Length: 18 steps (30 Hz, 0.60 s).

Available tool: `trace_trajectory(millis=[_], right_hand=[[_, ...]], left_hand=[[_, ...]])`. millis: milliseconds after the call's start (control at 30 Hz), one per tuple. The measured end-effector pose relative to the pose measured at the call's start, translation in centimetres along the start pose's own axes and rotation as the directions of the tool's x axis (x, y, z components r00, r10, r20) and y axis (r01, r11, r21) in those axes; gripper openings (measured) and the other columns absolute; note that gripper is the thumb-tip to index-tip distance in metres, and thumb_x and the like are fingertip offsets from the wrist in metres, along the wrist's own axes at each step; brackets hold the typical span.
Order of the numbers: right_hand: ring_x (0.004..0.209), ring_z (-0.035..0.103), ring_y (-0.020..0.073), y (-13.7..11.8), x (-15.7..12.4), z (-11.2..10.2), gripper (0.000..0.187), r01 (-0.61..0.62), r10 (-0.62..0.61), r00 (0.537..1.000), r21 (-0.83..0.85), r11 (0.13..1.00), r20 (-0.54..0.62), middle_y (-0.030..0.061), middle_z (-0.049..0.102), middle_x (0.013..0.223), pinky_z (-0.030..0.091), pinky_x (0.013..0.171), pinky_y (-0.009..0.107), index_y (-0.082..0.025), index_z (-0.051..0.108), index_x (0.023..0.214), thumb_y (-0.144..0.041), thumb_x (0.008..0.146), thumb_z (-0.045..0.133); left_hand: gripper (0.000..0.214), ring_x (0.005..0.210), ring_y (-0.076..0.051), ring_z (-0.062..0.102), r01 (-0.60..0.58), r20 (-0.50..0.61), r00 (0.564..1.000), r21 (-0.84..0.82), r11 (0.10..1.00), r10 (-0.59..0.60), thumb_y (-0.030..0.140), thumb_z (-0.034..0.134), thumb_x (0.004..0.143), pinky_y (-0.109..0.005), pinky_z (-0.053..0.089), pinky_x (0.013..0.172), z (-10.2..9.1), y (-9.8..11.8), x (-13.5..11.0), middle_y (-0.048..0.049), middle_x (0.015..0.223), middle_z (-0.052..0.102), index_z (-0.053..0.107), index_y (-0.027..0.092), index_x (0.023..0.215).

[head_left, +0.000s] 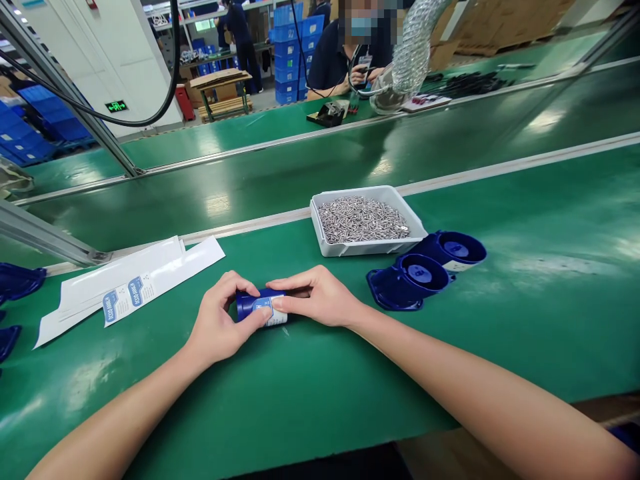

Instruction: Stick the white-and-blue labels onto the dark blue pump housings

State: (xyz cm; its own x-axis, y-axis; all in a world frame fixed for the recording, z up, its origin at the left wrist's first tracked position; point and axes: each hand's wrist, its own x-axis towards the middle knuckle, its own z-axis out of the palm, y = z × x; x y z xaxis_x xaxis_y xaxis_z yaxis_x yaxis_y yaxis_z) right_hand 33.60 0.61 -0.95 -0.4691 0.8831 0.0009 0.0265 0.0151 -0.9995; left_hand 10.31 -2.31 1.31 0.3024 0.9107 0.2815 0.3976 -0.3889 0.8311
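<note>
Left hand (220,323) and right hand (327,300) closed around a blue cylinder (244,305), thumbs at its label (278,318); some fingers hidden behind | cylinder centred before the wearer, contact with green bench (300,400) unclear | label partly covered, small print unreadable | blue parts (17,281) cut off at left edge

Class: factory assembly workshop. Evidence: a green-topped bench (320,400) carries a labelled blue cylinder (265,304) in handling, a light grey tray (350,251) of small metal pieces (363,220) near its far edge, two flanged blue parts (407,281) beside the tray, and printed label sheets (170,280) towards the far left corner. Past the far edge, a person (326,57) in dark clothing works at a second green surface (280,123) near a flexible silver duct (414,50). Background holds stacked blue crates (286,57), cardboard (500,23) and a green exit sign (117,106) on a white wall (100,53).
</note>
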Motion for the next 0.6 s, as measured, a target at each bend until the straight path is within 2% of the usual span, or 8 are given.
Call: trace_trajectory(millis=[133,267,367,433,467,533,600], right_hand=[[0.111,0.073,0.0343,0.0,0.0,0.4,0.055,-0.022,0.022,0.999,0.001,1.000,-0.038,0.0080,0.076,0.114,0.060,0.097,0.045,-0.015,0.081,0.114,-0.047,0.069,0.091],[0.107,0.074,0.0314,0.1,0.5,0.6,0.040,0.016,-0.018,0.997,-0.025,1.000,-0.074,0.0066,0.078,0.108,0.058,0.092,0.041,-0.019,0.084,0.100,-0.049,0.074,0.087],[0.100,0.074,0.0290,-0.1,0.6,0.4,0.038,0.061,-0.064,0.997,-0.046,0.997,-0.054,0.0075,0.079,0.104,0.057,0.086,0.039,-0.018,0.084,0.097,-0.052,0.080,0.081],[0.098,0.074,0.0273,-0.3,0.3,0.5,0.043,0.089,-0.090,0.996,-0.072,0.993,-0.020,0.0082,0.078,0.105,0.057,0.086,0.038,-0.016,0.081,0.101,-0.054,0.082,0.080],[0.100,0.072,0.0269,-0.4,0.1,0.6,0.048,0.108,-0.109,0.994,-0.118,0.987,0.003,0.0080,0.077,0.108,0.057,0.088,0.039,-0.016,0.079,0.106,-0.054,0.078,0.083],[0.106,0.068,0.0274,-0.5,-0.5,1.3,0.069,0.169,-0.165,0.985,-0.294,0.941,0.039,0.0080,0.072,0.117,0.055,0.093,0.042,-0.016,0.069,0.119,-0.051,0.065,0.093],[0.107,0.064,0.0273,-0.4,-1.0,2.2,0.083,0.208,-0.218,0.975,-0.486,0.849,0.037,0.0083,0.065,0.120,0.052,0.089,0.043,-0.017,0.059,0.123,-0.047,0.057,0.099]], left_hand=[[0.032,0.090,-0.015,0.063,0.114,-0.056,0.992,-0.054,0.992,-0.117,0.033,0.079,0.087,-0.025,0.050,0.073,0.4,0.5,0.1,-0.0016,0.098,0.063,0.058,0.022,0.109],[0.029,0.088,-0.013,0.063,0.145,-0.122,0.982,-0.014,0.989,-0.145,0.034,0.077,0.087,-0.022,0.048,0.071,0.8,1.1,0.2,-0.0011,0.093,0.064,0.058,0.021,0.105],[0.025,0.086,-0.013,0.061,0.153,-0.139,0.978,-0.024,0.988,-0.155,0.035,0.074,0.090,-0.023,0.048,0.073,1.0,1.0,0.2,-0.0011,0.092,0.064,0.058,0.020,0.103],[0.025,0.085,-0.014,0.061,0.150,-0.141,0.978,-0.035,0.988,-0.153,0.036,0.073,0.091,-0.024,0.048,0.073,1.0,0.8,0.2,-0.0012,0.091,0.064,0.058,0.020,0.103],[0.025,0.085,-0.014,0.060,0.148,-0.146,0.977,-0.042,0.988,-0.152,0.036,0.073,0.091,-0.024,0.047,0.072,1.0,0.7,0.2,-0.0012,0.090,0.064,0.057,0.020,0.102],[0.025,0.083,-0.013,0.059,0.142,-0.161,0.976,-0.056,0.988,-0.150,0.036,0.073,0.091,-0.024,0.047,0.071,1.0,0.5,0.4,-0.0010,0.089,0.063,0.057,0.019,0.101],[0.024,0.081,-0.013,0.058,0.127,-0.176,0.975,-0.062,0.990,-0.136,0.035,0.072,0.091,-0.023,0.046,0.070,1.0,0.5,0.5,-0.0007,0.087,0.062,0.057,0.019,0.099]])
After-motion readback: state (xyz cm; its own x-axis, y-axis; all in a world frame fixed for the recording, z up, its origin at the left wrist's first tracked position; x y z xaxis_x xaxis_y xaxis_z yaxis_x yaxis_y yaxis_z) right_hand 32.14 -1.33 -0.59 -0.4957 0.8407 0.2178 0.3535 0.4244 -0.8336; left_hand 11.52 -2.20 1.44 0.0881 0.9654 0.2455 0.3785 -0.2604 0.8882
